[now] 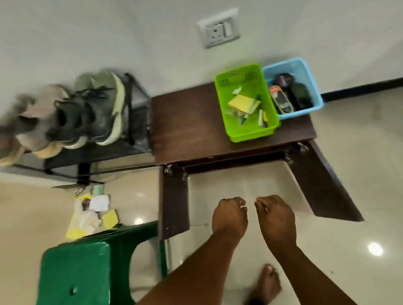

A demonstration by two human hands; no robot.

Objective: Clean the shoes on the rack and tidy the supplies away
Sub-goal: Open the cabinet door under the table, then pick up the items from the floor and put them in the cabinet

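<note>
Both hands, left hand (pixel 229 215) and right hand (pixel 276 215), hung curled with empty grip before the open cabinet doors, green basket (pixel 226 108) and blue basket (pixel 316 98) at the table's back right corner, likely awaiting storage.

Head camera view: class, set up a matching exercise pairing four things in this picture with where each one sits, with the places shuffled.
Things:
1. green basket
2. blue basket
3. shoes
4. paper scraps

Places:
A. on the black rack
B. on the floor beside the green stool
C. at the right end of the brown cabinet top
D. on the cabinet top, left of the other basket

Pairs: 1-D, 2-C, 3-A, 4-B
</note>
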